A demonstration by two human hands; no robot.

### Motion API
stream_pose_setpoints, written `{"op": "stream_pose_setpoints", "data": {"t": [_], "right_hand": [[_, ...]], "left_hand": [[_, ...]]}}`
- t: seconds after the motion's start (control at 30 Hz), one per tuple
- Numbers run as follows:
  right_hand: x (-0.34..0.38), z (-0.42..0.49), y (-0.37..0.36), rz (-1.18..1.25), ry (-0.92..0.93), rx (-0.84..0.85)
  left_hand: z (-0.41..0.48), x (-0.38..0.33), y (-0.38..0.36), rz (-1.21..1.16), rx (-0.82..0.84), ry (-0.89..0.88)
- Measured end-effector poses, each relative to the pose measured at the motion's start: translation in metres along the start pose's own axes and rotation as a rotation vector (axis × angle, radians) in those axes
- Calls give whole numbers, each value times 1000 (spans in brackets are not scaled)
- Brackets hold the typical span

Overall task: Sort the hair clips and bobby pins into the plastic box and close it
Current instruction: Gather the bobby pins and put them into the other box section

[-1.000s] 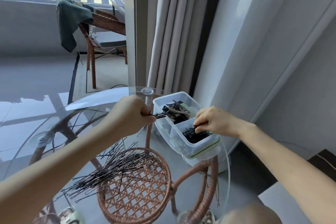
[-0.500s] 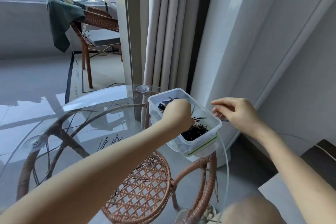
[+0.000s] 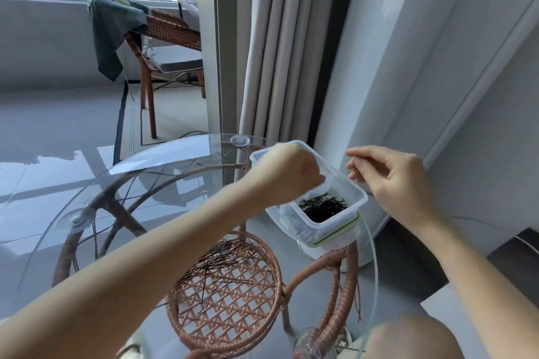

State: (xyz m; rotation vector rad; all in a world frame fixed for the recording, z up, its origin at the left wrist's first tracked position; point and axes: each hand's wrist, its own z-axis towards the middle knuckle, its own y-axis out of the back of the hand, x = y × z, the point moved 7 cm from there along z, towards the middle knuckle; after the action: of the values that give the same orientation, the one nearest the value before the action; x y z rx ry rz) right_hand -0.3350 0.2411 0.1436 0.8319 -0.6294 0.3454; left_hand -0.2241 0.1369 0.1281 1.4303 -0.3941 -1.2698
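A clear plastic box (image 3: 316, 229) with a green-edged base stands open at the right rim of the round glass table (image 3: 87, 192). A heap of black bobby pins (image 3: 322, 206) fills its near compartment. My left hand (image 3: 287, 173) hovers over the box's far compartment with its fingers curled together; that compartment's contents are hidden under it, and I cannot see anything in the fingers. My right hand (image 3: 392, 181) floats just right of the box with loosely spread fingers and nothing visible in it. A loose pile of bobby pins (image 3: 221, 256) lies on the glass nearer to me.
Under the glass is a wicker table frame with a round woven shelf (image 3: 227, 300). A curtain (image 3: 280, 46) and white wall stand right behind the box. A wicker chair (image 3: 163, 46) with a green cloth is at the back left. My knee (image 3: 408, 338) is at bottom right.
My left hand went from the table's middle, pinching pins, to over the box. My right hand lifted out of the near compartment and drew off to the right, fingers now apart.
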Motion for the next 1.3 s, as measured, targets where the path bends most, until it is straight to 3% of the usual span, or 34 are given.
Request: {"op": "stream_pose_setpoints", "data": {"t": [0.07,0.23,0.37,0.47,0.53,0.83,1.03,1.1,1.17,1.23,1.3], "right_hand": [[24,-10,-8,88,41,32],[48,-63,-91,160,76,393],[28,-98,-164,54,-24,597],[17,-102,-200,16,-146,557],[21,-91,-220,-27,-155,505],[48,-55,-272,328,-284,542],[41,-65,-240,656,-395,523],[33,-68,-215,514,-339,466],[21,-76,-193,223,-254,464],[15,-89,-186,7,-185,574],[19,-105,-195,-123,-70,696]], "left_hand": [[-31,28,26,-60,-99,-12],[-129,122,46,-41,-246,209],[-201,161,5,-5,-92,388],[-228,161,-35,178,66,383],[-225,160,-43,220,51,392],[-164,165,-41,50,-43,321],[-169,157,-34,-329,-49,319],[-180,160,-27,-411,-106,358],[-193,164,-17,-163,-178,396],[-201,162,-11,71,-170,417],[-201,156,-17,70,-91,406]]}}
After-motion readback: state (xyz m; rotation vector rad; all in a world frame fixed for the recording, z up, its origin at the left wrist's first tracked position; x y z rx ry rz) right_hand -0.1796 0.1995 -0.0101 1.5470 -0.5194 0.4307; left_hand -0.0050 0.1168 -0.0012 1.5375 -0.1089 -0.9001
